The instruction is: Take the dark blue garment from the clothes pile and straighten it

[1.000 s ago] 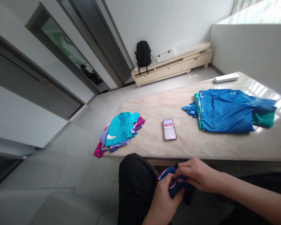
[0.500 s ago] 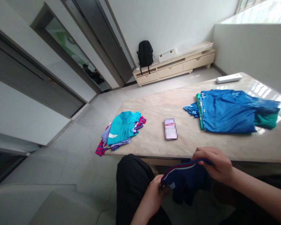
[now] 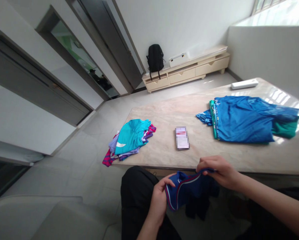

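Note:
Both my hands hold a small navy blue garment (image 3: 189,195) with a red and white trimmed edge, just below the near edge of the marble table (image 3: 164,116). My left hand (image 3: 159,196) grips its left end above my black-trousered knee. My right hand (image 3: 218,171) pinches its upper right edge close to the table's rim. The cloth hangs spread between the two hands.
On the table lie a stack of folded clothes topped by a teal piece (image 3: 131,138) at the left corner, a small blurred flat item (image 3: 181,137) in the middle, a heap of blue and green garments (image 3: 246,118) at the right, and a white remote (image 3: 244,84) far back. A low cabinet (image 3: 186,70) with a black backpack (image 3: 155,60) stands by the wall.
The garment was bunched between both hands a second ago. My hands have pulled apart and spread it open, the right hand rising toward the table edge.

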`<control>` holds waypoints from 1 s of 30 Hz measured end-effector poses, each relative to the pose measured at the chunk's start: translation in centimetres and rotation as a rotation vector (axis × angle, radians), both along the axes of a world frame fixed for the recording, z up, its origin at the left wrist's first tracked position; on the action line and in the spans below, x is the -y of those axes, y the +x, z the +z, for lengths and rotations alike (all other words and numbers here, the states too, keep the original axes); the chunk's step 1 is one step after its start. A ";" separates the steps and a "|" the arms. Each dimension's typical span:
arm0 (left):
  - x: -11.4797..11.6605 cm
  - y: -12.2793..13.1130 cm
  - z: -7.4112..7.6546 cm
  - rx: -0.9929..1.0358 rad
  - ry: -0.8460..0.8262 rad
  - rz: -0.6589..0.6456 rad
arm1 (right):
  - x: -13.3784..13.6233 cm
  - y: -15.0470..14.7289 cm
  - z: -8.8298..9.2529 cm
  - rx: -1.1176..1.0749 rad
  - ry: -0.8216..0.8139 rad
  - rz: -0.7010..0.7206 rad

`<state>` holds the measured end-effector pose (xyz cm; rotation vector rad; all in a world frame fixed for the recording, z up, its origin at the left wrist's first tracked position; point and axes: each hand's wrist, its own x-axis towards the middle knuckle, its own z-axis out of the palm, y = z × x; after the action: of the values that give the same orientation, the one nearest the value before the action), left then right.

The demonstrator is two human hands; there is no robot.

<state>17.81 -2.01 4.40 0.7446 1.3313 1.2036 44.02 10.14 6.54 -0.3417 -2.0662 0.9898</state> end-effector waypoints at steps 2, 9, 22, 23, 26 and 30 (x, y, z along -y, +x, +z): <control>0.3 1.2 0.0 0.157 -0.054 0.033 | -0.2 -0.2 -0.4 0.020 -0.095 0.032; 2.0 4.7 -1.2 0.357 -0.124 -0.021 | -0.4 -0.4 -1.0 0.123 -0.230 0.016; 5.6 5.5 -3.1 -0.288 0.014 -0.186 | -0.4 -0.5 -0.4 0.157 -0.305 -0.122; 5.2 5.1 -2.6 -0.380 0.045 -0.147 | -0.6 -0.4 -0.3 0.147 -0.375 -0.061; 3.3 3.3 -0.1 -0.502 0.265 -0.150 | -1.5 0.4 0.0 0.116 -0.586 0.131; 1.4 0.3 3.8 -0.587 0.481 -0.336 | -2.2 1.6 1.2 0.202 -0.779 0.375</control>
<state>18.10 -3.40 8.21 1.6967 1.3048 1.0757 45.60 12.30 7.74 -0.4664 -1.8682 2.0598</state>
